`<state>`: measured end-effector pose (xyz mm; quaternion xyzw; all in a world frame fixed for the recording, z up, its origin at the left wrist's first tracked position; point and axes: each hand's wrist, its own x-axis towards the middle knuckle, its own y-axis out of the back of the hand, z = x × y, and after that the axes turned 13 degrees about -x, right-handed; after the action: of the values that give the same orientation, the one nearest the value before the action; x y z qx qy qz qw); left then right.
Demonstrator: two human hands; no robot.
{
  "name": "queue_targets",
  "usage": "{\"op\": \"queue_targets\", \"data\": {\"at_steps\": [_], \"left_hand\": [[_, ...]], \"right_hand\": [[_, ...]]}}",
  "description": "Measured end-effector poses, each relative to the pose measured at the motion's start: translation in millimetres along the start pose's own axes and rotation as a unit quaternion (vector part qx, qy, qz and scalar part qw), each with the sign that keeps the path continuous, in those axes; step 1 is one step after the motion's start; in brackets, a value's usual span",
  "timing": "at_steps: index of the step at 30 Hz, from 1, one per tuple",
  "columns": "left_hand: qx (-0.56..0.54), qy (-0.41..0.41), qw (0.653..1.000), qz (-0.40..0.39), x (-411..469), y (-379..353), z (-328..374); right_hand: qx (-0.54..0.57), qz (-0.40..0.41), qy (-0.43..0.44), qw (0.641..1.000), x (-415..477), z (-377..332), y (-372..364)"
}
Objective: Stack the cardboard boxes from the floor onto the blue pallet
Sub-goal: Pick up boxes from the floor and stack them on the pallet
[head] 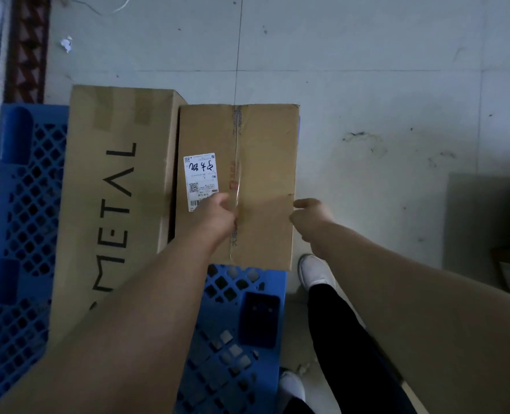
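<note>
A blue lattice pallet lies on the floor at the left. On it rests a long cardboard box printed "METAL". Beside it, at the pallet's right edge, lies a smaller taped cardboard box with a white shipping label. My left hand lies on this box's top near the label and tape seam, fingers curled. My right hand touches the box's right edge, fingers loosely bent; whether it grips the edge is unclear.
A dark phone lies on the pallet near its front right corner. My legs and white shoes stand right of the pallet. Another cardboard box sits at the right edge. Grey tiled floor stretches beyond.
</note>
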<state>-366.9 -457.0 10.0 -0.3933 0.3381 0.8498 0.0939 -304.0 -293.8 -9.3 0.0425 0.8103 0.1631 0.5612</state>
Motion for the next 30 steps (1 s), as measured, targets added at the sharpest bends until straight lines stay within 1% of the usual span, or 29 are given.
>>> {"op": "queue_targets", "data": {"at_steps": [5,8,11,15,18,21,26,30], "left_hand": [[0.015,-0.04,0.998,-0.045,-75.6,15.9,37.4],[0.031,-0.068,0.994,-0.085,-132.8,16.9,49.0],[0.04,-0.117,0.985,-0.118,-201.2,7.4,53.1],[0.061,-0.181,0.966,-0.175,-295.2,-18.6,50.8],[0.085,-0.215,0.95,-0.211,-355.8,-42.8,50.2],[0.103,-0.238,0.94,-0.22,-390.5,-65.5,53.1],[0.12,-0.285,0.915,-0.259,-469.3,-118.6,55.7],[0.155,-0.292,0.904,-0.271,-523.3,-164.4,43.9]], "right_hand": [[0.038,0.068,0.062,0.995,-75.1,26.9,23.0],[0.073,0.125,0.061,0.988,-126.8,61.7,39.7],[0.099,0.161,0.057,0.98,-186.5,102.8,54.0],[0.147,0.174,0.071,0.971,-270.6,157.9,72.3],[0.157,0.215,0.062,0.962,-326.1,208.8,94.1],[0.153,0.254,0.045,0.954,-360.1,247.7,113.6],[0.205,0.309,0.033,0.928,-415.5,320.5,148.3],[0.249,0.309,0.031,0.917,-444.0,385.7,165.7]]}}
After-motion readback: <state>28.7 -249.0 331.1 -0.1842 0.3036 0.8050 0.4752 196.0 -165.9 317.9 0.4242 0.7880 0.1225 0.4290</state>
